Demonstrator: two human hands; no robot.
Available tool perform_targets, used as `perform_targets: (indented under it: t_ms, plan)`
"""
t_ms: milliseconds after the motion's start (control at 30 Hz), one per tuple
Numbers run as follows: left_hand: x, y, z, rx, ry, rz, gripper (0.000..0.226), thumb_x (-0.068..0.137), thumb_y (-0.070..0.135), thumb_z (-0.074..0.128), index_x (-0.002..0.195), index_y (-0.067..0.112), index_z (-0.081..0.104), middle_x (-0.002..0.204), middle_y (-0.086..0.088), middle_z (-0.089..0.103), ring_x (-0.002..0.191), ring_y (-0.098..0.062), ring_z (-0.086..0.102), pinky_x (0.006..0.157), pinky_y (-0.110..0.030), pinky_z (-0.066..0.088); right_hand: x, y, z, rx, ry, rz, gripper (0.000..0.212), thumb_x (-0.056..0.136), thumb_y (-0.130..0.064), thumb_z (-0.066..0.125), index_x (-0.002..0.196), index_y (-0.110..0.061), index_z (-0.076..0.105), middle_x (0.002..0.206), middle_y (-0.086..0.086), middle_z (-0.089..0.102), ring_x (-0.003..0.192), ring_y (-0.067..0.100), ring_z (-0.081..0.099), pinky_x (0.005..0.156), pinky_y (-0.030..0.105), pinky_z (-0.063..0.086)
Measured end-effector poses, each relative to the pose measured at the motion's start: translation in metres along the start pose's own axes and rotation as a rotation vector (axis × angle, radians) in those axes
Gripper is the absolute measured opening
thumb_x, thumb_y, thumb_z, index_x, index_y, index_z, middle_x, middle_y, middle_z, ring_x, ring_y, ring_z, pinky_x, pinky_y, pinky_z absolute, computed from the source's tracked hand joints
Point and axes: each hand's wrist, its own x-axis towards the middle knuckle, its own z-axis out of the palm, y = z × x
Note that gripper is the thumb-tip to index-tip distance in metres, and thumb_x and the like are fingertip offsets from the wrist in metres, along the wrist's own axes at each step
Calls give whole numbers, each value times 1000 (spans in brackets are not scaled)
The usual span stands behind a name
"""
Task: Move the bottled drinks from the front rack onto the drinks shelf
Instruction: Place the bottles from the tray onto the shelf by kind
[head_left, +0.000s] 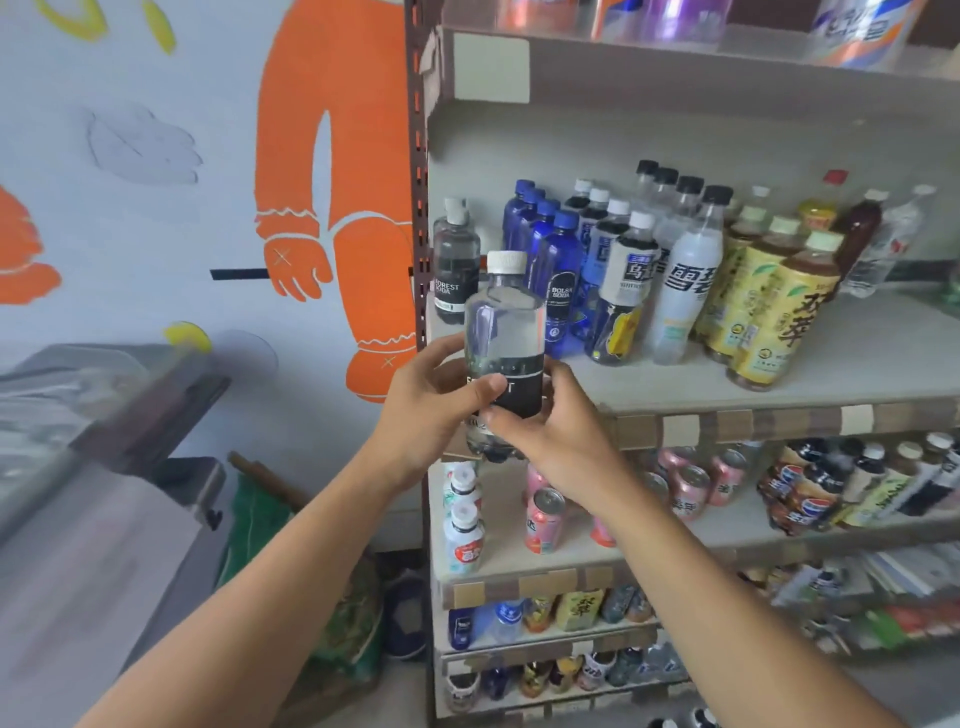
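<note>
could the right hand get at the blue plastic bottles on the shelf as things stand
Probably not yet: the right hand and left hand both grip the clear white-capped bottle with a black label, which sits between them and the blue plastic bottles.

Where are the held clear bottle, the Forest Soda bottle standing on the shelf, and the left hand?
Held clear bottle (505, 317): head view, on its clear upper body.
Forest Soda bottle (456, 270): head view, on its body above the dark label.
Left hand (431, 400): head view, on the back of the hand.
</note>
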Motion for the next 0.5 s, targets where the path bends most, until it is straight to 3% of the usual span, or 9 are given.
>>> perform_targets:
  t_ms: [100,233,400,500]
  plan:
    - [6,-1,-13,-9,40,27,53,79,10,71,129,5,56,108,-15,73,96,-29,71,79,-34,57,10,0,16,-53,60,-27,70,59,-62,74,118,-32,52,109,-14,67,99,2,63,87,33,53]
    - [20,1,-24,0,84,48,50,82,7,73,129,6,56,107,-12,74,95,-28,72,76,-32,57,25,-7,25,-89,108,-61,63,68,-48,83,119,-27,52,109,-11,65,98,2,61,76,17,47]
    - [36,-1,-26,16,131,67,46,86,-2,68,130,6,56,105,-11,75,92,-24,72,75,-30,56,51,-8,32,-79,106,-90,53,68,-42,84,110,-27,55,101,-13,67,90,-5,63,74,16,51]
    - [47,-3,-27,16,162,66,49,86,-2,68,132,5,55,108,-13,74,92,-22,72,73,-28,56,66,-3,35,-98,125,-97,51,67,-44,82,108,-26,57,99,-11,68,89,2,65,78,27,55]
